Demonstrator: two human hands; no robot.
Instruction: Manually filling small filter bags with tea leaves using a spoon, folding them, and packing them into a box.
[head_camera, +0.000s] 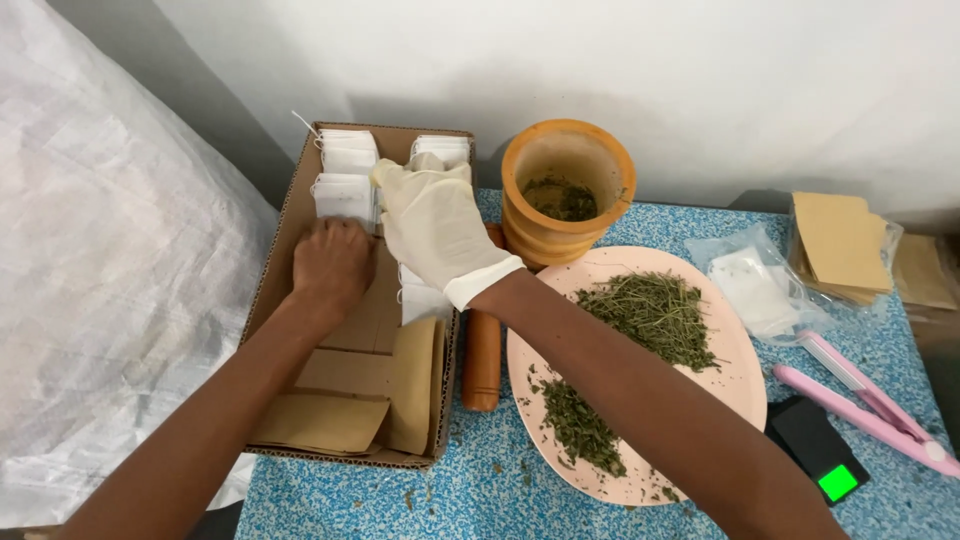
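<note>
Reaching into box: both my hands were inside the cardboard box (283, 215) at the table's left edge.
Left hand: my bare left hand (333, 262) was curled into a loose fist, knuckles up, resting on the brown flaps just below the white tea bags (346, 172); I could not tell whether anything was pinched in it.
Right hand: my right hand (436, 228), in a white glove, lay half open and palm down across the tea bag rows, fingers touching their top edges, nothing clearly gripped.
Tea bags: about four short stacks in two rows at the far end of the box; the exact count was hidden under my glove.
Envelopes: a few brown paper envelopes (362, 402) lay loose at the near end.
Mortar: one wooden mortar (567, 185) just right of the box, dried herb inside.
Pestle: one wooden pestle (482, 360), lying alongside the box.
Plate: one pink plate (738, 375) with two heaps of dried green herb (655, 312).
Far right: one pink sealing tool (868, 405), one small black scale (818, 448).
</note>
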